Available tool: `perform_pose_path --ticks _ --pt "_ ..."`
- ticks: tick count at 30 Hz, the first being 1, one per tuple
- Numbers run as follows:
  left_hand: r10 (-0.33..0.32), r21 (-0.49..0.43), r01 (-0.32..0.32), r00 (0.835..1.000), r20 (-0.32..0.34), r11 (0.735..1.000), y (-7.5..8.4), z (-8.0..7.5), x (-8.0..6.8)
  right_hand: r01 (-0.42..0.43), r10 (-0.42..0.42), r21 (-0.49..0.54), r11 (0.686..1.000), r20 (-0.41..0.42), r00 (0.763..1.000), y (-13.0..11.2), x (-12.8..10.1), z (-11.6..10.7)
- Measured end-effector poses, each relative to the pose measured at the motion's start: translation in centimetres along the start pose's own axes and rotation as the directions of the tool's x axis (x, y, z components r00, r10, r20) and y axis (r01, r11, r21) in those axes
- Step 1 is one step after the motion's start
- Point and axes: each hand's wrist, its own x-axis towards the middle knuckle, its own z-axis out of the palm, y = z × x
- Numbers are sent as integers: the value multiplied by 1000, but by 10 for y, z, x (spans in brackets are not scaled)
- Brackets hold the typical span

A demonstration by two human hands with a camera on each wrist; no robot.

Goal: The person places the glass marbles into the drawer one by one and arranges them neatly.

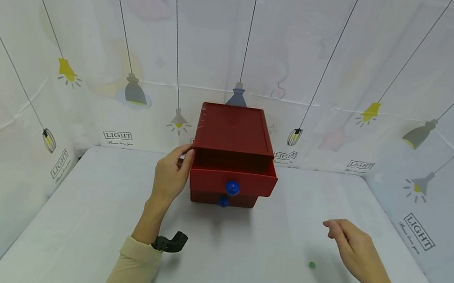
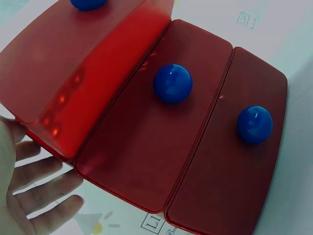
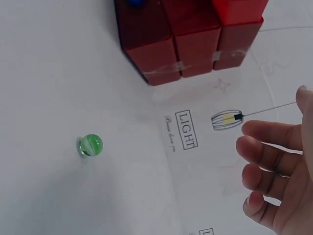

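Head view shows the left hand point(image 1: 170, 174) resting with relaxed fingers against the left side of the red drawer chest point(image 1: 234, 133), steadying it with its top drawer point(image 1: 232, 180) pulled out. The right hand point(image 1: 355, 251) hovers loosely spread, holding nothing, near the green marble point(image 1: 312, 265) on the worktop point(image 1: 238, 256). Judging by this, picking up the marble seems the step in hand, which calls for lowering and pinching it.

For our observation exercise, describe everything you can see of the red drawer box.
The drawer box is glossy red plastic, with three stacked drawers, each bearing a round blue knob. It stands upright at the back of the white table, against the lamp-print backdrop. The top drawer is pulled partly out; the two below look closed. The left hand rests against its left side. The right hand is apart from it.
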Motion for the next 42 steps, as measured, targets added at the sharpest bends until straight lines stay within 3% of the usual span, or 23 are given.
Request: perform_pose_path --ticks 10,15,20,32,42 --pt "6 10 -6 1000 -9 1000 1 -1 1 -55 56 -23 998 9 998 14 -3 -8" --pt "-7 9 7 1000 0 1000 1 0 0 -19 20 -45 999 23 1000 18 -11 0" --pt "-5 8 5 1000 2 1000 2 0 0 13 -11 -21 1000 94 996 18 -16 9" --pt "-1 7 1 1000 -6 1000 -1 0 -1 -20 6 39 999 342 940 18 -25 23" --pt "-5 -2 5 1000 -5 1000 0 -1 0 73 -90 59 996 395 914 23 -25 30"
